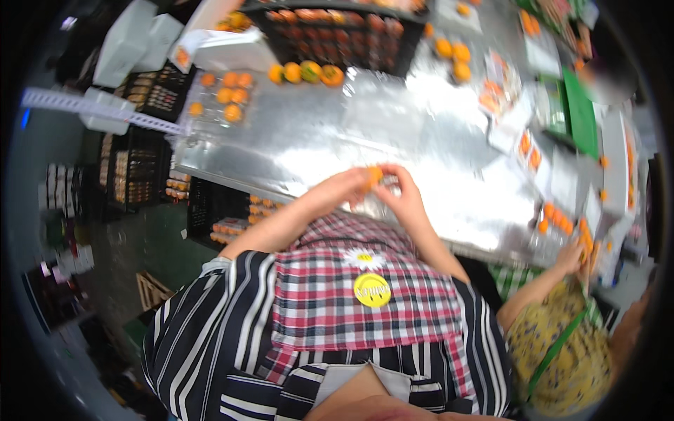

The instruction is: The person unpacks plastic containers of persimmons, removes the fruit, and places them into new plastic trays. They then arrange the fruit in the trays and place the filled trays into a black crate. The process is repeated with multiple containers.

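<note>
Holding a round orange fruit (375, 174) above the metal table (295, 126), your left hand (349, 188) has it at two o'clock, fingertips pinching its left side. From your right hand (401, 193) it sits at ten o'clock; that thumb and forefinger arch apart, but you cannot tell whether they touch it. Four more fruits (310, 71) line up at eleven o'clock, beside a black plastic crate (379, 59).
</note>
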### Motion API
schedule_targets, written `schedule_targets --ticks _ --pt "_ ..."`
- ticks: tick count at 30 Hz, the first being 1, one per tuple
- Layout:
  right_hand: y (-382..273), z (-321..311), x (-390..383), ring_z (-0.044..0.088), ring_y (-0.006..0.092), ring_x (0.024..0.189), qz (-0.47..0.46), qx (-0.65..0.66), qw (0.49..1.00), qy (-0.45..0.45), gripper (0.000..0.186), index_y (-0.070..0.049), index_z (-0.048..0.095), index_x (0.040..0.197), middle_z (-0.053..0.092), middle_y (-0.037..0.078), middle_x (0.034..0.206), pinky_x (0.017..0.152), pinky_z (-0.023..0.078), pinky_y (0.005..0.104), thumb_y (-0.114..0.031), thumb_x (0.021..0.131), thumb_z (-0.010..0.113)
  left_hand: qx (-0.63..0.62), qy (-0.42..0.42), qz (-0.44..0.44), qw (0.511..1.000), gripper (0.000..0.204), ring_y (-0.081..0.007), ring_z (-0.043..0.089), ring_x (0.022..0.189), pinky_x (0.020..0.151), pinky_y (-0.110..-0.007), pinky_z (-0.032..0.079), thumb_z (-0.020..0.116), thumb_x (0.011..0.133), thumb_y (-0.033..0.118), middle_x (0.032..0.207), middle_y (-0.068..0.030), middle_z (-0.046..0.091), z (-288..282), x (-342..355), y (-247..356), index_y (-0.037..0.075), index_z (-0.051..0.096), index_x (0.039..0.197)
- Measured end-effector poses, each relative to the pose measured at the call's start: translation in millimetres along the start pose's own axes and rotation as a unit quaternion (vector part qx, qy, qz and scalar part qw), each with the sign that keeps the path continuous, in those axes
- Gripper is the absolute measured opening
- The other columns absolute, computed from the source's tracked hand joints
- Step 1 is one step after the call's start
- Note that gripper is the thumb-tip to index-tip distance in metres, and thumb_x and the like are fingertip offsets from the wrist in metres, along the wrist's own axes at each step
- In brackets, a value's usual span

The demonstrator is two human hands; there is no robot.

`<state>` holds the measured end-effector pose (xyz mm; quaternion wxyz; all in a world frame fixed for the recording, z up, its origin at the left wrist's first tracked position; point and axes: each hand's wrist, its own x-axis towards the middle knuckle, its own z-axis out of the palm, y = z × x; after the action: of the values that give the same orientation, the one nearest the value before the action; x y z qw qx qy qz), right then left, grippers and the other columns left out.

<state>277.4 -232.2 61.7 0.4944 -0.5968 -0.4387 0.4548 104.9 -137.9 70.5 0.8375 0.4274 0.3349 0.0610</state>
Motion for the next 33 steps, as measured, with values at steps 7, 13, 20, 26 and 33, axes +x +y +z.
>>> schedule_targets --ticks 7,13,20,26,33 --pt "-10 1 1 0.055 0.0175 0.105 -0.027 0.007 1.0 0.004 0.039 -0.005 0.054 0.12 0.053 0.008 0.121 0.083 0.046 0.0291 -0.006 0.082 0.064 -0.069 0.054 0.109 0.99 0.049 -0.0097 0.056 0.077 0.064 -0.021 0.047 0.056 0.093 0.024 0.104 -0.0067 0.058 -44 -29 42 0.002 0.042 0.135" --pt "2 -22 -10 0.055 0.0138 0.101 0.023 -0.045 0.994 0.099 0.028 -0.005 0.057 0.117 0.056 0.004 0.116 0.08 0.045 0.0267 -0.01 0.089 0.059 -0.078 0.117 0.359 0.923 0.044 -0.0118 0.061 0.081 0.068 -0.021 0.052 0.056 0.094 0.027 0.106 -0.0101 0.061 -177 -56 150 0.003 0.045 0.129" --pt "9 -45 -37 0.053 0.0132 0.098 0.036 -0.078 0.973 0.214 0.025 -0.006 0.059 0.114 0.057 0.003 0.113 0.08 0.043 0.0267 -0.012 0.09 0.058 -0.204 0.262 0.35 0.876 0.039 -0.0347 0.061 0.104 0.079 -0.029 0.059 0.059 0.092 0.01 0.117 -0.0269 0.051 -301 -38 295 -0.006 0.045 0.124" --pt "29 -55 -83 0.052 0.0133 0.097 0.099 -0.107 0.942 0.301 0.025 -0.006 0.06 0.114 0.057 0.003 0.114 0.08 0.042 0.0269 -0.012 0.089 0.058 -0.371 0.302 0.258 0.84 0.041 -0.0424 0.057 0.108 0.084 -0.037 0.059 0.06 0.09 0.01 0.119 -0.0304 0.052 -401 50 344 -0.009 0.046 0.124" --pt "40 -58 -107 0.055 0.0179 0.094 0.107 -0.154 0.936 0.298 0.023 -0.001 0.06 0.111 0.057 0.01 0.108 0.086 0.045 0.0293 -0.006 0.09 0.052 -0.302 0.355 0.323 0.824 0.053 -0.0419 0.05 0.113 0.092 -0.048 0.052 0.055 0.092 0.012 0.129 -0.0286 0.04 -470 58 362 0.001 0.027 0.136"
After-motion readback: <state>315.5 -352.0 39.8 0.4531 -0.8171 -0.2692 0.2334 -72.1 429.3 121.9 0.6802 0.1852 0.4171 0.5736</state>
